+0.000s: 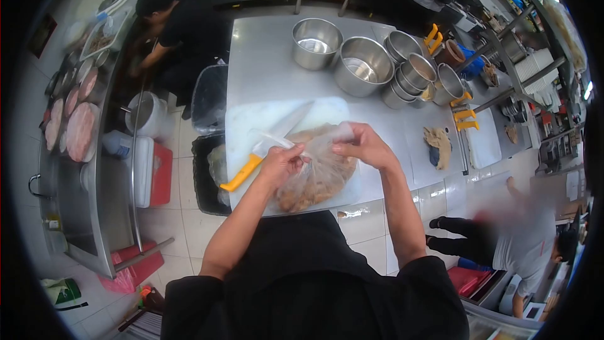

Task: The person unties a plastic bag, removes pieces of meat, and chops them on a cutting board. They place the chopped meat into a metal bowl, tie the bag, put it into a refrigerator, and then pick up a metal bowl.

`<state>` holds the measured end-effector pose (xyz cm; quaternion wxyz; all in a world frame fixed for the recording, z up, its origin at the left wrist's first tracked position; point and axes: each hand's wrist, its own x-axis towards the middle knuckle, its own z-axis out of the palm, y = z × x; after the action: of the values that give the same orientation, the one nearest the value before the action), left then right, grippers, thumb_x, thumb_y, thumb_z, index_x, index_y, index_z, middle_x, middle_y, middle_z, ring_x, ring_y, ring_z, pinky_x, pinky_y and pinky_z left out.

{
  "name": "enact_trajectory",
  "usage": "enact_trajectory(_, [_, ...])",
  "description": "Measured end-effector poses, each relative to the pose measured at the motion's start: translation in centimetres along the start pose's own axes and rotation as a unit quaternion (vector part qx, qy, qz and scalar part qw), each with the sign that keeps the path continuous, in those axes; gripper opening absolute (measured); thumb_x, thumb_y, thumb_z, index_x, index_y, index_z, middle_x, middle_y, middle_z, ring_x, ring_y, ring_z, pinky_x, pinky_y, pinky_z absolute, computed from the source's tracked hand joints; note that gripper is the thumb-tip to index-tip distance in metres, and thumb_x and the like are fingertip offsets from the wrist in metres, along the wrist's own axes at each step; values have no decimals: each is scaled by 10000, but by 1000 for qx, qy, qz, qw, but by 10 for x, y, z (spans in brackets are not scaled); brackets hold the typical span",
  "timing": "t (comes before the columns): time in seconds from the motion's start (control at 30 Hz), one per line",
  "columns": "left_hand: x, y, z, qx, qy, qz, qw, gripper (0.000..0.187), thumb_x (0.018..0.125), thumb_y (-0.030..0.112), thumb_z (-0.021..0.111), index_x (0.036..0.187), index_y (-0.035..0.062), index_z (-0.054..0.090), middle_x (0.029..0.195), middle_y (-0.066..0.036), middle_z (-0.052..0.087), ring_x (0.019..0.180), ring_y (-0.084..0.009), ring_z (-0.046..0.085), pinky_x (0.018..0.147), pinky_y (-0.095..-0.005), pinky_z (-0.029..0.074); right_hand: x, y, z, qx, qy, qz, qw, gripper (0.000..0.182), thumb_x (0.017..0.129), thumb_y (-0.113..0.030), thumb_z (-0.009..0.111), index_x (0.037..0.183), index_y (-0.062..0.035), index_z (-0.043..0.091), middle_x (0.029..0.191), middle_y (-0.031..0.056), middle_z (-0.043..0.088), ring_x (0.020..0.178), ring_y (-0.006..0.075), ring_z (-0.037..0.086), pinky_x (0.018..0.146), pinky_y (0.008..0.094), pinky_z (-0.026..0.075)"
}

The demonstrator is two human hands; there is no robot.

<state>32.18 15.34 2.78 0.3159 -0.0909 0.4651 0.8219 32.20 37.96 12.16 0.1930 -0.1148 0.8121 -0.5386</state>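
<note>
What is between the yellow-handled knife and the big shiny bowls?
Bare steel counter and the far part of the white cutting board, in the head view, lie between the knife and the bowls.

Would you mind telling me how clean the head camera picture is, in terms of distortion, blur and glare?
Head view: strong fisheye, so the steel table edges bow and black corners frame the picture; the hands, left and right, and the plastic bag are fairly sharp; a person at lower right is smeared out; overhead light glints softly in the metal bowls, without washing them out.
</note>
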Motion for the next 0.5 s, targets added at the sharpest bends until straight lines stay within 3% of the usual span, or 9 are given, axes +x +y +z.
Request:
enact_trajectory(0.03, [-2,0,1,-86,8,-1,996,231,886,195,690,898,-35,667,735,-62,635,655,-132,595,588,-237,459,-2,1,1,190,22,5,982,332,743,-105,758,1063,-83,672,841,86,655,787,177,596,719,308,474])
enact_trajectory(0.07, [-3,-2,1,-86,8,-1,996,231,886,195,690,898,-35,667,735,-62,635,655,-132,595,588,-237,459,-3,2,10,191,21,6,981,332,743,-105,758,1063,-83,672,841,86,655,787,177,596,719,308,474])
enact_trajectory(0.13, [-4,0,-2,-155,-43,-10,987,223,872,143,703,974,-48,649,828,-79,652,721,-154,619,609,-266,488,1,8,38,-57,66,-13,996,205,758,-74,753,948,-19,700,879,36,669,779,86,583,663,255,479])
enact_trajectory(0.23, [-4,5,-10,-116,-90,-34,989,156,866,108,700,919,-35,668,857,-68,656,774,-158,629,636,-280,503,14,35,58,-26,119,-14,992,163,746,-82,756,875,-2,698,800,45,665,705,95,583,622,251,474])
enact_trajectory(0.27, [-4,8,-14,-115,-86,-33,989,156,866,108,700,919,-35,668,857,-68,656,774,-158,629,636,-280,503,14,41,58,19,120,27,992,139,738,-100,737,819,4,693,741,43,664,647,104,576,599,263,469])
enact_trajectory(0.33, [-3,17,-15,152,-134,67,977,169,814,62,709,961,-19,692,932,-88,674,814,-181,650,678,-282,519,16,41,54,-1,106,32,994,140,736,-116,728,827,-14,700,740,44,669,663,110,583,620,273,473])
enact_trajectory(0.37, [-1,21,-13,151,-131,69,977,169,814,62,709,961,-19,692,932,-88,674,814,-181,650,678,-282,519,16,42,51,-25,94,37,995,144,733,-132,719,835,-32,706,738,45,673,679,116,590,641,284,477])
enact_trajectory(0.43, [-4,29,-1,367,-67,107,922,92,750,4,699,841,2,686,926,-67,678,788,-137,631,668,-288,499,19,42,49,-48,87,20,995,140,731,-126,706,827,-24,698,736,42,670,675,113,588,637,285,478])
enact_trajectory(0.5, [-8,23,11,388,-35,171,905,83,738,-11,678,814,4,646,881,-70,658,754,-158,623,651,-296,485,23,42,49,-71,68,-4,995,136,729,-119,693,818,-16,690,734,39,666,672,111,587,632,285,479])
